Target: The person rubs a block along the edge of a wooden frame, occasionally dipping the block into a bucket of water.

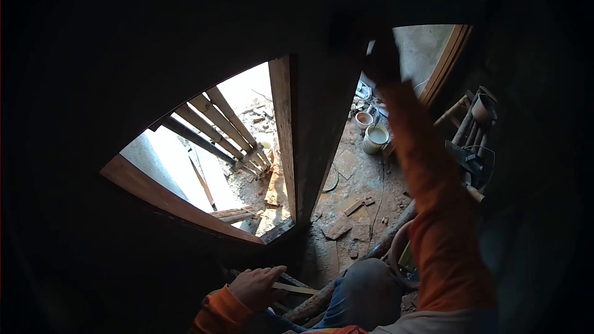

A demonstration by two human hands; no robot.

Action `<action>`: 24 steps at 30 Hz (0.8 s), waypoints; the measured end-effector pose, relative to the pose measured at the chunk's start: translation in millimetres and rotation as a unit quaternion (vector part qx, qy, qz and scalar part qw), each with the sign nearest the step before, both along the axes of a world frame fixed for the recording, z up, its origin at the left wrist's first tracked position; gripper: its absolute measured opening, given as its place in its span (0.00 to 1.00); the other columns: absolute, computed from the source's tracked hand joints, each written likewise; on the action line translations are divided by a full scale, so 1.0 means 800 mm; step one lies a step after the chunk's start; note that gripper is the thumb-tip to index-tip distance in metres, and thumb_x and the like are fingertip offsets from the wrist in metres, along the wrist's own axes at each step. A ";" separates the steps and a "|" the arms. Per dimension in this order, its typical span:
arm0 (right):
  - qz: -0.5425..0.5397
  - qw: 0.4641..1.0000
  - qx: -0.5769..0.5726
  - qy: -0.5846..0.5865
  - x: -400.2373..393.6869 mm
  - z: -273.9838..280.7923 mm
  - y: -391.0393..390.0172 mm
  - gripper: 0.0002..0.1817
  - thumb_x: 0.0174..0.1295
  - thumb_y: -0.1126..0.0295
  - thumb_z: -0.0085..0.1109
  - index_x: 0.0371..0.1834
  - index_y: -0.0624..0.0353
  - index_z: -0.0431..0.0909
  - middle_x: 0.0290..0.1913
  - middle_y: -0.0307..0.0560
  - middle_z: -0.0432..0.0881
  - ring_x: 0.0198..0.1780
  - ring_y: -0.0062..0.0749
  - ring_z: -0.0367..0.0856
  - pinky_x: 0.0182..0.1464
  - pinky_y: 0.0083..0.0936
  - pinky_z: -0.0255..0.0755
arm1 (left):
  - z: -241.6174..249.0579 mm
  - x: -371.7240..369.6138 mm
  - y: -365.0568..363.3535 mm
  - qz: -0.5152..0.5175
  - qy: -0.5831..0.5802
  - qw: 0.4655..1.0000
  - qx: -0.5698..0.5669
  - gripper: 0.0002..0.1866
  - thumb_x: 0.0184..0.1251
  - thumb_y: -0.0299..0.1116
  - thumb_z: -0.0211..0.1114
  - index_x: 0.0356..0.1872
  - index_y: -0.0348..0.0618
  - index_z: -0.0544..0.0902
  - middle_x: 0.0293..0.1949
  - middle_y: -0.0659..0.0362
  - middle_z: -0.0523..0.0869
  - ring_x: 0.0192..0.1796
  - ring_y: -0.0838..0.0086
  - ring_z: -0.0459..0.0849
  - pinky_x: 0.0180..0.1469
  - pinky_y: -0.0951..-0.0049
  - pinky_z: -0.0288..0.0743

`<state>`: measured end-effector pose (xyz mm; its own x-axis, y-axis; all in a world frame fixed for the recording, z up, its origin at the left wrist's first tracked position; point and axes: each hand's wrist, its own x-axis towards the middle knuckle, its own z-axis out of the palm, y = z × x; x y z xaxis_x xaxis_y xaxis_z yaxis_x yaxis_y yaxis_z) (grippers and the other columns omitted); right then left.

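My left hand point(255, 286) is low in the view, just left of my raised knee point(371, 284). Its fingers are curled round the end of a thin pale strip point(296, 288) that points to the right. An orange sleeve point(427, 192) runs up the right side to my right hand point(380, 55), which is raised against the dark wall beside a bright opening. That hand is a dark silhouette; its fingers, and anything in them, are lost in shadow.
Two wooden-framed openings point(283, 136) show a littered floor below. Bamboo poles point(213, 117) lean outside. A white bucket point(376, 138) and a smaller pot point(364, 120) stand on the floor. Broken slabs point(338, 226) lie nearer. Another bucket point(484, 109) is at the right.
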<state>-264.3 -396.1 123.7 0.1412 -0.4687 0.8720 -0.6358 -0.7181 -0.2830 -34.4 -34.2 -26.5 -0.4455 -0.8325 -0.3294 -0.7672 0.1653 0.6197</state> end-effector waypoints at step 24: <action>0.110 0.990 0.002 0.091 -0.009 -0.258 0.048 0.19 0.43 0.75 0.64 0.40 0.58 0.72 0.43 0.54 0.75 0.46 0.49 0.73 0.50 0.38 0.69 | 0.011 -0.012 0.007 0.012 -0.065 0.998 -0.004 0.28 0.57 0.46 0.60 0.55 0.41 0.68 0.44 0.51 0.81 0.46 0.59 0.80 0.47 0.62 0.73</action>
